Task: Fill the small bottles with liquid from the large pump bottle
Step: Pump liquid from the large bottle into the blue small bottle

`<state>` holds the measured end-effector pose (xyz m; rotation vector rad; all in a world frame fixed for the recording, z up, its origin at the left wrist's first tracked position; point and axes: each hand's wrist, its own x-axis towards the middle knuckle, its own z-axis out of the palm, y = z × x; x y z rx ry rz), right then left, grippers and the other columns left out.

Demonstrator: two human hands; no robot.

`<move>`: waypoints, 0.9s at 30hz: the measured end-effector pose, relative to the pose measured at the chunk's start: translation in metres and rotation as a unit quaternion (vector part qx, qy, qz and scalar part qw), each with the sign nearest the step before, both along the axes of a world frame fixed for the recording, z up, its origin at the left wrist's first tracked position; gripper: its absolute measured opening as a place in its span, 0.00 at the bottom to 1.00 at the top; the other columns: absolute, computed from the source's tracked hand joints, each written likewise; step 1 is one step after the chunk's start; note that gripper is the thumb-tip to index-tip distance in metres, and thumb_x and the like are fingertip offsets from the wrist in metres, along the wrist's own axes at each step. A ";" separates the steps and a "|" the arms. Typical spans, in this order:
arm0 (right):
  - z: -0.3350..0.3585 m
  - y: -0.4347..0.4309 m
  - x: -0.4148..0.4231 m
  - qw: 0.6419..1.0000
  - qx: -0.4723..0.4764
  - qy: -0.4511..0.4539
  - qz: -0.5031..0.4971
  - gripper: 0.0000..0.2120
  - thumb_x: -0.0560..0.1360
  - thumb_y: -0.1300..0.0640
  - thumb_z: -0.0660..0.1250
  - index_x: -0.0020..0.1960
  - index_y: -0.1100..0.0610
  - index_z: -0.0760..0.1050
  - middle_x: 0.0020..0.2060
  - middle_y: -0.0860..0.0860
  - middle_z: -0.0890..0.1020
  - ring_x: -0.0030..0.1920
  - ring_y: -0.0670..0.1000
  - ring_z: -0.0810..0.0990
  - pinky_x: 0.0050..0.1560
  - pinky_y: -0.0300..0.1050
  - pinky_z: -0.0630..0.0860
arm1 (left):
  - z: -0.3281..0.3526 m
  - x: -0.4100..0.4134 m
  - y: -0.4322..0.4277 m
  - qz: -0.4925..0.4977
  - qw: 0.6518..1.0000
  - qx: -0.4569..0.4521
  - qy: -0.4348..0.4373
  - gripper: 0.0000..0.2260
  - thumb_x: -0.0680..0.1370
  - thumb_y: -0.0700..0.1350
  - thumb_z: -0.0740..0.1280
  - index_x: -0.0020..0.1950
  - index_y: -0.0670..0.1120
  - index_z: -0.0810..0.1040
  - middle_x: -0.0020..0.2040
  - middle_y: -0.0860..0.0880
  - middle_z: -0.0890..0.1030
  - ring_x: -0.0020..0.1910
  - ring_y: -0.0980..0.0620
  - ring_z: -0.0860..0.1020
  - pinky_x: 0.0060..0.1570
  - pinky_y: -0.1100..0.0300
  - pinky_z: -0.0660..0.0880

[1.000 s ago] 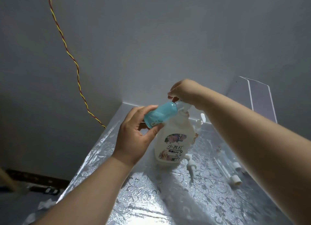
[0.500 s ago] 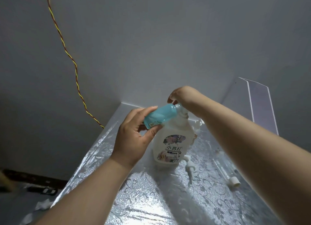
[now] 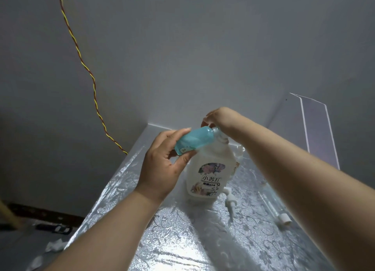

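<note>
The large white pump bottle with a flower label stands upright on the silvery patterned table. My right hand sits on top of it, fingers curled down over the pump head, which is mostly hidden. My left hand grips a small teal bottle, tilted almost on its side. Its mouth points right and meets the pump's nozzle just under my right hand.
A loose white pump lies to the right of the large bottle. A long dip tube with a white cap lies further right. A clear plastic panel stands at the back right. A yellow-red twisted wire hangs on the wall.
My right hand has sunk a little lower on the pump head. My left hand keeps the teal bottle tilted at the nozzle, almost unmoved.
</note>
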<state>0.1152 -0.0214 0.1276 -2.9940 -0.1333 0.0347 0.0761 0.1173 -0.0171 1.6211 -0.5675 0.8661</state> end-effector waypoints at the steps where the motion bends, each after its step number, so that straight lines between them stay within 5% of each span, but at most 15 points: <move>1: 0.000 0.001 0.000 1.000 -0.003 -0.009 0.005 0.15 0.81 0.63 0.56 0.62 0.59 0.77 0.62 0.57 0.77 0.62 0.58 0.75 0.50 0.39 0.66 | 0.000 0.000 0.000 -0.001 1.000 0.000 0.002 0.20 0.74 0.57 0.68 0.64 0.55 0.75 0.57 0.52 0.77 0.56 0.56 0.77 0.54 0.58 0.77; 4: 0.004 -0.001 -0.004 0.999 0.003 -0.031 0.019 0.15 0.82 0.61 0.54 0.60 0.61 0.78 0.61 0.58 0.79 0.59 0.57 0.77 0.47 0.39 0.65 | 0.001 -0.001 0.000 -0.005 1.000 -0.004 0.003 0.20 0.73 0.58 0.68 0.64 0.56 0.75 0.57 0.53 0.76 0.56 0.54 0.77 0.54 0.57 0.77; 9: 0.017 0.000 -0.010 0.995 0.088 -0.048 0.005 0.17 0.81 0.55 0.57 0.58 0.64 0.79 0.47 0.56 0.80 0.34 0.48 0.72 0.31 0.36 0.64 | 0.003 -0.001 0.001 -0.011 1.000 -0.011 -0.003 0.20 0.73 0.56 0.70 0.64 0.55 0.75 0.55 0.53 0.77 0.54 0.57 0.77 0.52 0.63 0.77; 14: 0.012 0.005 -0.005 0.999 0.050 -0.019 0.004 0.17 0.82 0.55 0.54 0.58 0.61 0.80 0.59 0.57 0.80 0.48 0.53 0.75 0.38 0.39 0.66 | 0.003 -0.001 0.000 -0.016 1.000 -0.014 -0.008 0.20 0.73 0.56 0.70 0.64 0.54 0.75 0.55 0.53 0.76 0.54 0.59 0.77 0.51 0.68 0.75; 19: 0.003 0.003 -0.003 0.998 0.057 -0.005 -0.027 0.17 0.83 0.59 0.53 0.62 0.62 0.77 0.62 0.59 0.77 0.63 0.58 0.75 0.55 0.42 0.69 | 0.001 -0.001 0.000 -0.013 1.000 0.003 -0.003 0.20 0.73 0.57 0.69 0.64 0.55 0.75 0.55 0.54 0.76 0.54 0.58 0.77 0.52 0.59 0.78; 24: 0.006 0.004 -0.007 0.997 0.075 -0.011 -0.024 0.18 0.82 0.56 0.54 0.60 0.64 0.78 0.59 0.59 0.79 0.59 0.58 0.77 0.57 0.44 0.71 | 0.001 -0.002 0.001 -0.013 1.000 -0.001 0.000 0.20 0.73 0.56 0.69 0.64 0.54 0.75 0.55 0.53 0.76 0.54 0.57 0.77 0.51 0.61 0.78; 27: 0.014 0.001 -0.011 0.995 0.094 -0.026 -0.006 0.18 0.81 0.53 0.57 0.56 0.63 0.80 0.51 0.57 0.81 0.43 0.54 0.75 0.41 0.42 0.69 | 0.002 -0.003 0.001 -0.005 1.000 -0.004 -0.009 0.20 0.73 0.55 0.70 0.64 0.51 0.77 0.55 0.51 0.77 0.53 0.60 0.77 0.50 0.69 0.74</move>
